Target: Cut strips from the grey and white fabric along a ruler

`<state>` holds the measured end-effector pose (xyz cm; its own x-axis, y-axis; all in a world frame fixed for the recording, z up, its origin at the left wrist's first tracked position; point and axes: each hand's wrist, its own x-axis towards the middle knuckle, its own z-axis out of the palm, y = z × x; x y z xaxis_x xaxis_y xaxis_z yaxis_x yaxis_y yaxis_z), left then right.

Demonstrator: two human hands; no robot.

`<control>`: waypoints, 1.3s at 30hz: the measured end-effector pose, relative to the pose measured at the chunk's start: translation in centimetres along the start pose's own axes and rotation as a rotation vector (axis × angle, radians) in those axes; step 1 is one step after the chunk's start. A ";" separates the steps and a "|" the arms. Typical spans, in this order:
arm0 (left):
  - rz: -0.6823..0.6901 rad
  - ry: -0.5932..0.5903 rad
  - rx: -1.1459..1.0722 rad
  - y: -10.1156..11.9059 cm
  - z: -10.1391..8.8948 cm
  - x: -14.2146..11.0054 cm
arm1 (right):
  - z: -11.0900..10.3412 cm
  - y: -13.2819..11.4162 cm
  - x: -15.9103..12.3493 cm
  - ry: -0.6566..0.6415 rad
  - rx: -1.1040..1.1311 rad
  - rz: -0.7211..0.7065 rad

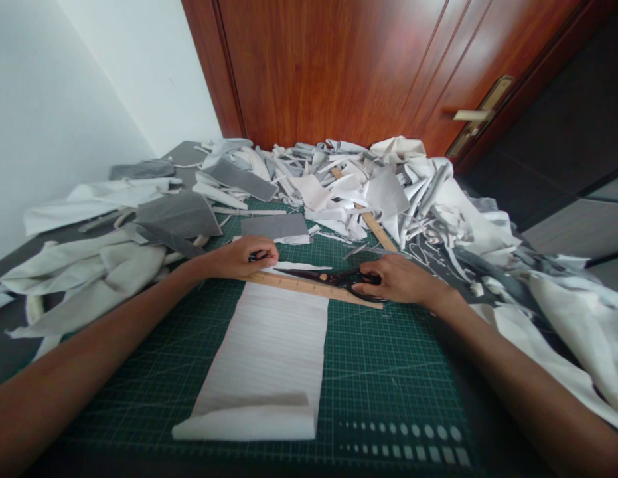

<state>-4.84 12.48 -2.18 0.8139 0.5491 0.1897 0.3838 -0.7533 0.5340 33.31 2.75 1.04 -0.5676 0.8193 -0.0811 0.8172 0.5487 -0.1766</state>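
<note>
A long strip of white fabric (273, 352) lies on the green cutting mat (388, 372), its near end folded over. Across its far end rests a wooden ruler (309, 287). My left hand (243, 257) is closed at the ruler's left end, pinching a small dark object I cannot make out. My right hand (398, 279) is closed on the handles of black scissors (328, 275), whose blades point left along the ruler's far edge over the fabric.
A heap of white and grey fabric scraps (368, 192) covers the far and right side of the table, with a second wooden ruler (371, 222) in it. Grey pieces (176, 214) and white cloth (84, 272) lie at left. A wooden door (348, 66) stands behind.
</note>
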 end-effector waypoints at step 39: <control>0.010 0.003 -0.023 0.1 0.1 0.1 | -0.7 -0.8 0.0 -0.003 -0.093 0.036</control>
<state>-4.72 12.43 -2.20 0.8164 0.5426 0.1976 0.3653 -0.7504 0.5509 32.73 2.41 1.85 -0.5378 0.8383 -0.0890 0.8428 0.5320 -0.0818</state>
